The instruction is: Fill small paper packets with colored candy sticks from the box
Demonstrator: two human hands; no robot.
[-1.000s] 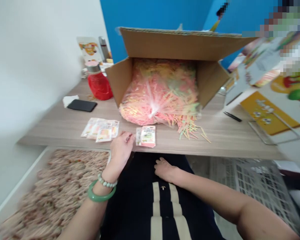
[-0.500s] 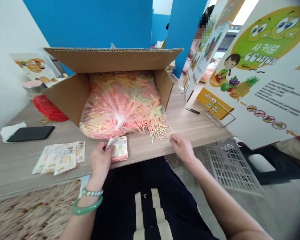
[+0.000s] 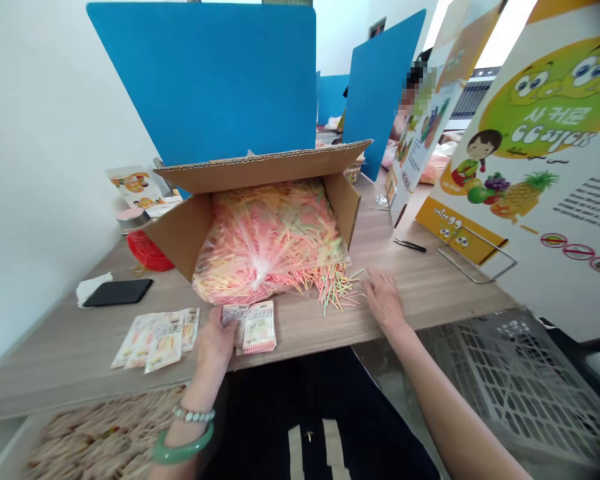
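Observation:
My left hand (image 3: 214,343) pinches a small printed sachet (image 3: 236,315) at the left edge of a stack of the same sachets (image 3: 260,327). Close to the table's front edge, my right hand (image 3: 384,300) rests with its fingers stretched out and somewhat apart, beside a loose pile of thin pink, yellow and green candy sticks (image 3: 331,285). The pile spills from a clear plastic bag (image 3: 260,240) full of such sticks. That bag lies in a cardboard box (image 3: 180,233) tipped with its opening toward me. Several sachets with sticks showing in them (image 3: 164,343) lie fanned out left of my left hand.
A black phone (image 3: 120,292) and a red round object (image 3: 149,252) are on the left. Tweezers (image 3: 410,245) lie at right, before tall printed cartons (image 3: 525,160). Blue partitions (image 3: 230,80) stand behind. Below the table are a filled bin (image 3: 100,433) and a grey plastic crate (image 3: 510,373).
The camera view has tilted up and shifted left. My left hand has drawn the sachet toward the stack's left side. My right hand's fingers have gone from a pinch to spread.

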